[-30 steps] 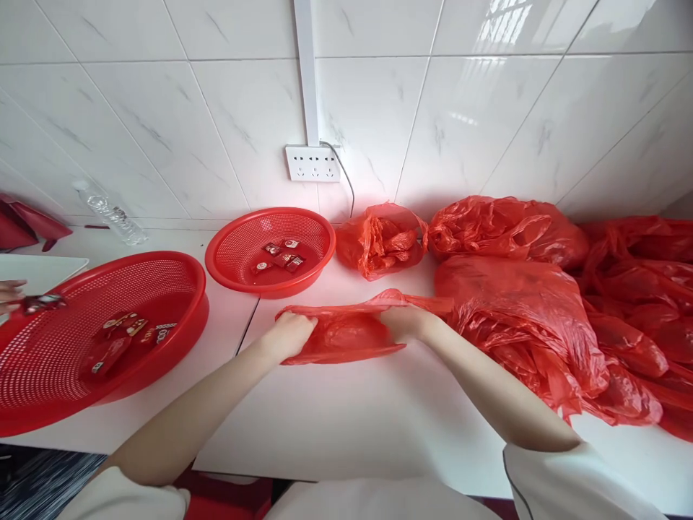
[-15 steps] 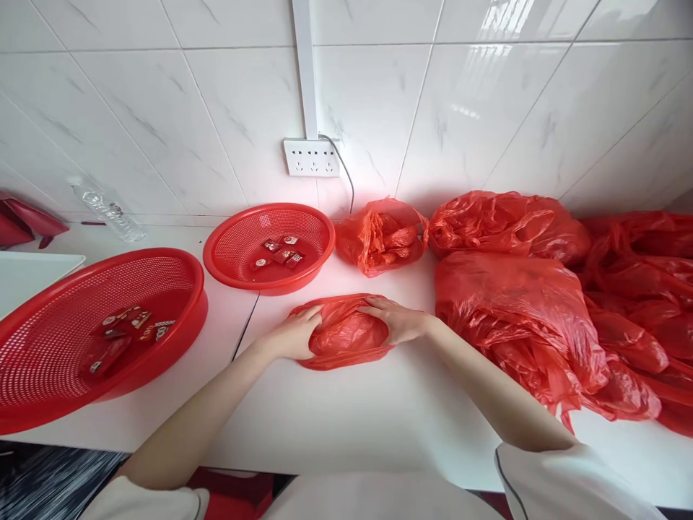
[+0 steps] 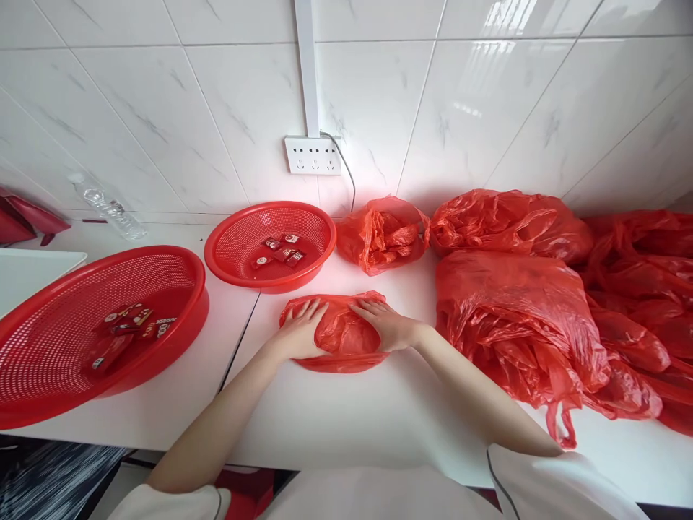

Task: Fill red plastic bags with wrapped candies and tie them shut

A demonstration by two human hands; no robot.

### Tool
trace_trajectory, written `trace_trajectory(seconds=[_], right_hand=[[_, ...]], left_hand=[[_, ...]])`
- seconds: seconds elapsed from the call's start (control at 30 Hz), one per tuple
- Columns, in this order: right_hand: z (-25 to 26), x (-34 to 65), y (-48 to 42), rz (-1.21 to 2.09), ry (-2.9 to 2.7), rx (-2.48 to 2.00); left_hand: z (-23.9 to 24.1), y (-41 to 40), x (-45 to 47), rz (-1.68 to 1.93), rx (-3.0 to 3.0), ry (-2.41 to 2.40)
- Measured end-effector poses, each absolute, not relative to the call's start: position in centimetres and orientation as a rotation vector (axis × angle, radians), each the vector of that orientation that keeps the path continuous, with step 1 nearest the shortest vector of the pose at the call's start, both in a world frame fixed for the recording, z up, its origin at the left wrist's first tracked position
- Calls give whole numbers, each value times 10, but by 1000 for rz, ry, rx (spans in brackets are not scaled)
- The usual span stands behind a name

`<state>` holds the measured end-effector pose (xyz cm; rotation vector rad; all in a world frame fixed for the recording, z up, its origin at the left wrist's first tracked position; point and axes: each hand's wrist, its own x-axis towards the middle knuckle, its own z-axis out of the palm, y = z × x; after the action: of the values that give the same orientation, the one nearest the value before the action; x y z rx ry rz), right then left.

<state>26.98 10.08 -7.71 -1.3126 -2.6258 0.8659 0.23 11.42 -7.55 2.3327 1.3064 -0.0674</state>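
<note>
A red plastic bag [image 3: 346, 334] lies on the white table right in front of me, its opening spread and its edges rolled outward. On its left side rests my left hand [image 3: 306, 332], fingers apart and laid over the bag. My right hand [image 3: 384, 325] presses on the right side in the same way, fingers stretched toward the bag's middle. Both thumbs lie along the bag's near part. Neither hand is closed around the plastic.
Two red plastic baskets, a large one [image 3: 201, 289] and a smaller one [image 3: 214, 253], hold several small red packets. Red bags lie in a bundle [image 3: 384, 235] and a large pile [image 3: 514, 318] at right. A clear bottle [image 3: 111, 208] stands by the tiled wall under a socket [image 3: 312, 156].
The hands have flattened and slid inward over the bag, with fingers laid straighter. The bag looks flatter and wider to the left.
</note>
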Motion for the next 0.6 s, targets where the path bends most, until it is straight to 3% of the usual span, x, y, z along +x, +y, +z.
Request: trace_trajectory(seconds=[0.17, 0.3, 0.37, 0.5, 0.6], right_hand=[[-72, 280, 104, 938, -2613, -1467], [-51, 275, 98, 776, -2431, -1325], [-39, 271, 94, 705, -2378, -1303], [-17, 264, 95, 602, -2340, -1195], [0, 259, 102, 616, -2323, -1166]], left_hand=[[-73, 120, 5, 22, 2357, 1296], [-54, 110, 15, 557, 2207, 1309], [-46, 110, 15, 818, 1823, 1386], [-39, 130, 9, 899, 831, 1161], [-41, 148, 8, 1125, 508, 1037]])
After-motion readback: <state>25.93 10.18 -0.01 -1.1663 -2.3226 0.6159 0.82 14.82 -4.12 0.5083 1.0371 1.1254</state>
